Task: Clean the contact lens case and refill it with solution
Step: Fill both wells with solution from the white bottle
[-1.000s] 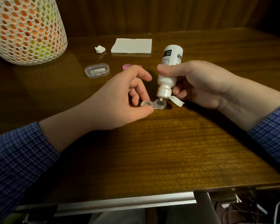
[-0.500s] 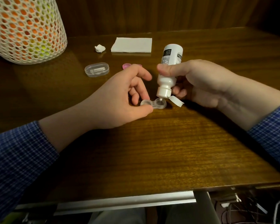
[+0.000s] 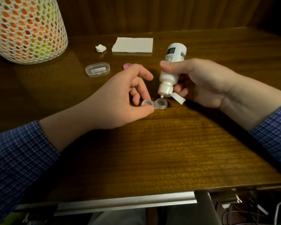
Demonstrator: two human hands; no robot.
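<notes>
So the left hand (image 3: pixel 120 98) pinched the clear lens case (image 3: pixel 154 104) sitting on the worktop (image 3: pixel 169 151), while the right hand (image 3: pixel 199 82) gripped the upside-down solution bottle (image 3: pixel 170 69), nozzle just above the case's right well

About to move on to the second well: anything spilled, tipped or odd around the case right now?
Nothing stands out. The lens case sits flat on the table, pinched by the left hand; the right hand holds the solution bottle tipped, nozzle just above the right well. No puddle visible on the wood.
</notes>
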